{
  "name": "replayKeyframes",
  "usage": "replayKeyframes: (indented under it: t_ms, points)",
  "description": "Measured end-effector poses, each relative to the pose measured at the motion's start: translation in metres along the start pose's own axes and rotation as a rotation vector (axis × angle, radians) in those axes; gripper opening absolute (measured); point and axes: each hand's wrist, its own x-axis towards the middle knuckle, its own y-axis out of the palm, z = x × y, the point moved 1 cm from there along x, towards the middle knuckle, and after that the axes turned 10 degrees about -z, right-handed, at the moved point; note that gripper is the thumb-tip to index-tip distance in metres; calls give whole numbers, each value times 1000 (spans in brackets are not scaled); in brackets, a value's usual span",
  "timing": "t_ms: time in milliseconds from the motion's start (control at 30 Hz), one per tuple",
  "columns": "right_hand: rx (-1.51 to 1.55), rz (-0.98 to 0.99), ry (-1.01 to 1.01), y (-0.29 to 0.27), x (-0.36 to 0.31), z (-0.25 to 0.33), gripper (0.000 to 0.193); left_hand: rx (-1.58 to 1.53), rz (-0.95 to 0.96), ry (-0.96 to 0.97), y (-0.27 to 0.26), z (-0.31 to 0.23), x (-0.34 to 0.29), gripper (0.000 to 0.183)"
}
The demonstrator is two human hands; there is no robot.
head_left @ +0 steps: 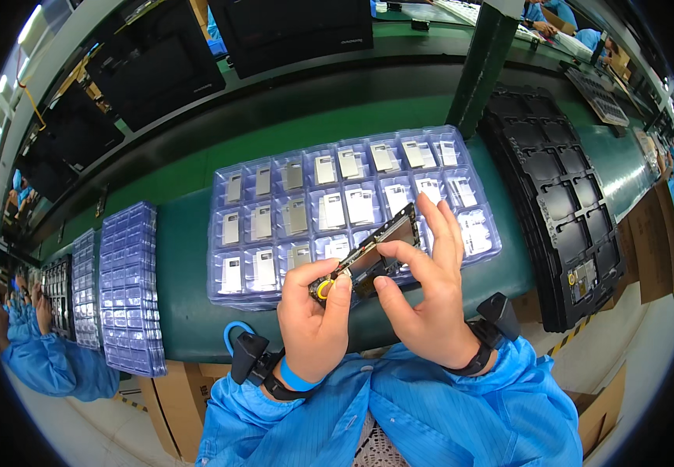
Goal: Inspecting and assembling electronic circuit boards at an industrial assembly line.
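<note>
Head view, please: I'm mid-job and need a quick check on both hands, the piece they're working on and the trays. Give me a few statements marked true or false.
1. The left hand has its grip on one end of a black phone-like assembly. True.
2. The right hand rests flat on the green table. False: it is raised at the assembly, fingers spread.
3. A stack of black trays stands right of the clear compartment tray. True.
4. The clear compartment tray holds only round black parts. False: it holds pale rectangular pieces.
5. The blue wristband is on the left wrist. True.
</note>
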Motion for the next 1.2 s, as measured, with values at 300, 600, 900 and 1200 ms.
replayKeyframes:
  t_ms: [300,600,900,1200]
  points:
    - [61,-85,-24,-1,-4,-5,17,-105,63,-111,4,-7,-1,21]
    - [-76,-38,-40,-2,-2,2,24,-135,27,-150,3,-3,5,20]
    - [25,27,-5,-5,-4,-5,31,-214,64,-201,-1,0,6,19]
    - [145,73,12,-7,-6,-8,32,-214,52,-201,-1,0,4,19]
